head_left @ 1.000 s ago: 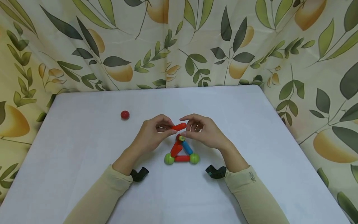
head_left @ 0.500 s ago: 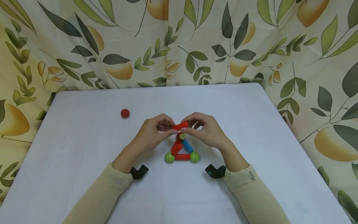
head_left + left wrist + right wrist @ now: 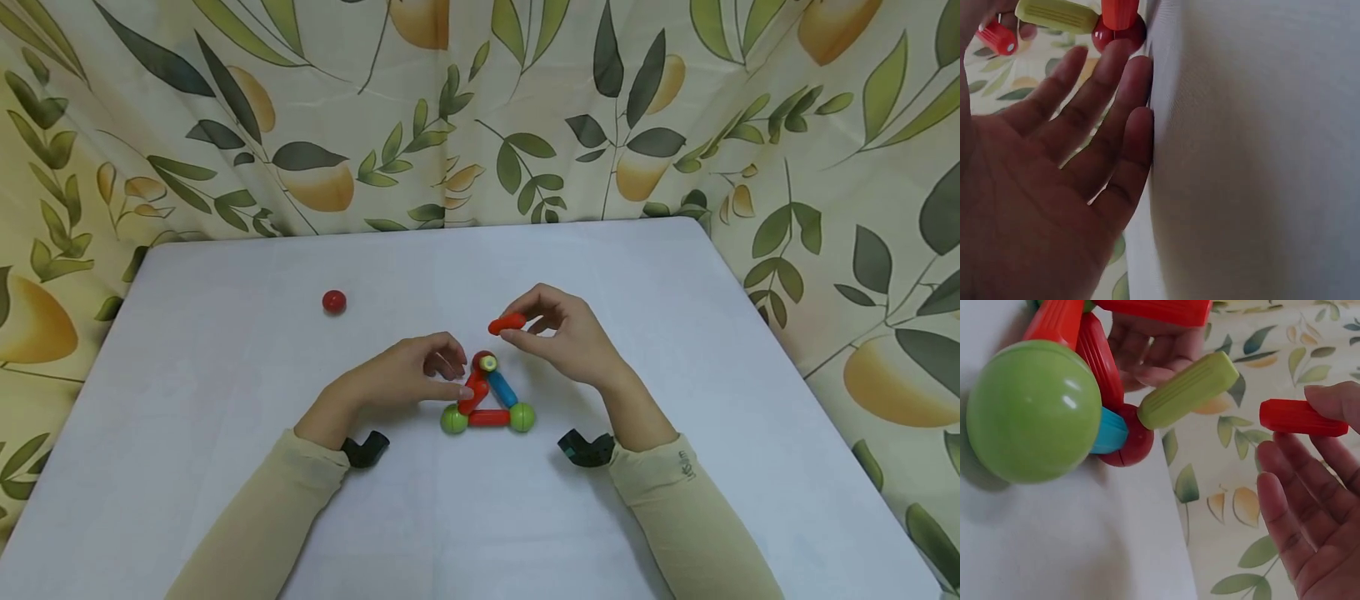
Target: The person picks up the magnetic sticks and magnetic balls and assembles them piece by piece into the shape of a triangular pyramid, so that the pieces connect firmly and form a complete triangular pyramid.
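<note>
A small triangle [image 3: 488, 404] lies flat on the white table [image 3: 225, 400]: two green balls [image 3: 453, 420], a red bottom stick [image 3: 489, 418], a blue stick [image 3: 502, 388] and a red left stick [image 3: 474, 395]. They meet at a red ball [image 3: 1132, 442], from which a yellow-green stick [image 3: 1188, 390] rises. My right hand [image 3: 517, 327] pinches a loose red stick [image 3: 507, 322] above and to the right of the top. My left hand [image 3: 450, 377] lies relaxed beside the triangle, its thumb tip touching the red left stick.
A loose red ball [image 3: 334, 302] sits on the table to the far left of the hands. A leaf-and-fruit patterned curtain [image 3: 480, 117] surrounds the table at the back and sides. Black wrist mounts [image 3: 365, 450] show at both cuffs.
The red stick, held between both hands, is now in my right hand alone, carried up and right. My left hand let go and sank to the triangle's left side.
</note>
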